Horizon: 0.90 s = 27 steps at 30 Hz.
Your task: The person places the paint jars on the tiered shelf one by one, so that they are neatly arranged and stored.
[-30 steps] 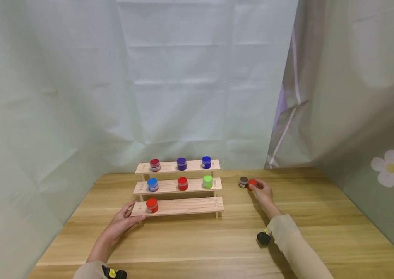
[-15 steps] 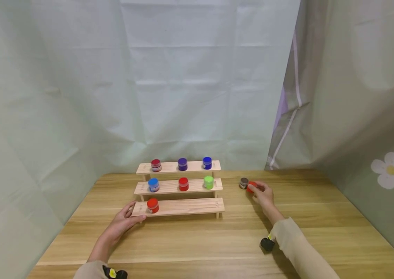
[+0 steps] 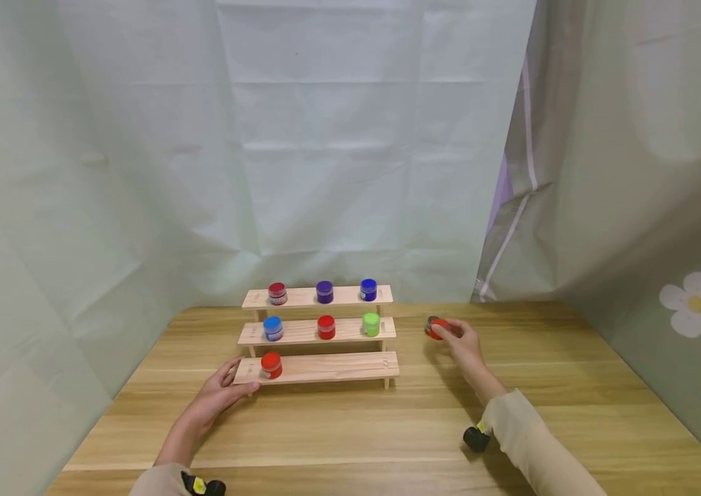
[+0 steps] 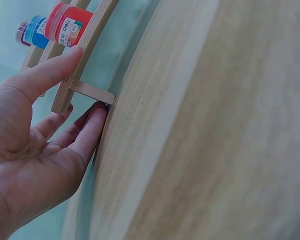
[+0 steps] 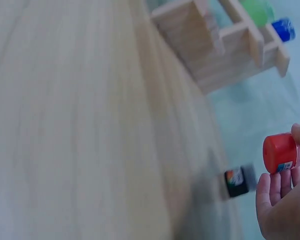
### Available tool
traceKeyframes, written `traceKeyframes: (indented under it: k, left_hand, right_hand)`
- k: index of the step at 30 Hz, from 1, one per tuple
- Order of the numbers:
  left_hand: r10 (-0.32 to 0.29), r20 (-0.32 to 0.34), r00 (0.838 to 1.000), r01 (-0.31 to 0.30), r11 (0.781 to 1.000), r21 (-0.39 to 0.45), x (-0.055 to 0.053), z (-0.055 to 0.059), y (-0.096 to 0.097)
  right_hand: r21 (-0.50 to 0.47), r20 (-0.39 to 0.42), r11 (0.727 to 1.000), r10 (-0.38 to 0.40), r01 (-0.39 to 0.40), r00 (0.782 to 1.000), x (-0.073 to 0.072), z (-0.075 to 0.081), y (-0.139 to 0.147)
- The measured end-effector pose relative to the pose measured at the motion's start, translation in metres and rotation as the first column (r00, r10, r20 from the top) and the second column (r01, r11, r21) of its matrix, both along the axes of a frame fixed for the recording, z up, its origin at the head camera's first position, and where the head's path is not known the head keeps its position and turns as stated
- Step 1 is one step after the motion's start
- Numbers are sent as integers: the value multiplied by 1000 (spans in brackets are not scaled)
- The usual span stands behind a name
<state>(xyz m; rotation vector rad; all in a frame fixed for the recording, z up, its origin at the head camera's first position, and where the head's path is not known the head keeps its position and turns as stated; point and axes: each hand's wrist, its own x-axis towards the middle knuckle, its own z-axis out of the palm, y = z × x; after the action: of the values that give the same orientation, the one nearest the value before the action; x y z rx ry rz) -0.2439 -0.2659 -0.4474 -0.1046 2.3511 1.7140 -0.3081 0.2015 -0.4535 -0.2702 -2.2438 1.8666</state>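
Note:
A three-tier wooden rack (image 3: 319, 368) stands on the table, with small paint jars on its steps. My left hand (image 3: 211, 399) grips the left end of the lowest step; in the left wrist view the thumb lies along its front edge and the fingers reach round by the leg. A red paint jar (image 3: 271, 365) sits on that step near this hand. My right hand (image 3: 467, 351) pinches another red paint jar (image 5: 280, 153) between thumb and fingers, lifted off the table. Behind it stands a dark-lidded jar (image 3: 429, 324), partly hidden in the head view.
The middle step holds a light blue jar (image 3: 273, 328), a red jar (image 3: 326, 327) and a green jar (image 3: 371, 324). On the top step are a dark red jar (image 3: 277, 293), a purple jar (image 3: 324, 292) and a blue jar (image 3: 368, 290). Pale curtains (image 3: 350, 172) surround the table.
My right hand has raised the red jar off the table and shifted it slightly left, partly covering the dark-lidded jar. The left hand stays at the rack's end.

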Motion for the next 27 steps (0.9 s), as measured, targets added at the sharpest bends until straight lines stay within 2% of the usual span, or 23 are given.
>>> traceKeyframes:
  k: [8,17,27]
  left_hand:
    - [14,-27,1000,-14,1000,-17,1,0,2]
    - [14,-17,1000,-14,1000,-5,1,1,3]
    - [18,-8,1000,-18,1000,5,2,1,2]
  right_hand:
    - [23,-46,998,65,-64,997,10,20,-19]
    - [-18,-103,994,110,-112,989,19,34,-43]
    - [-35,-158,974,216,-224,964,34,46,-80]
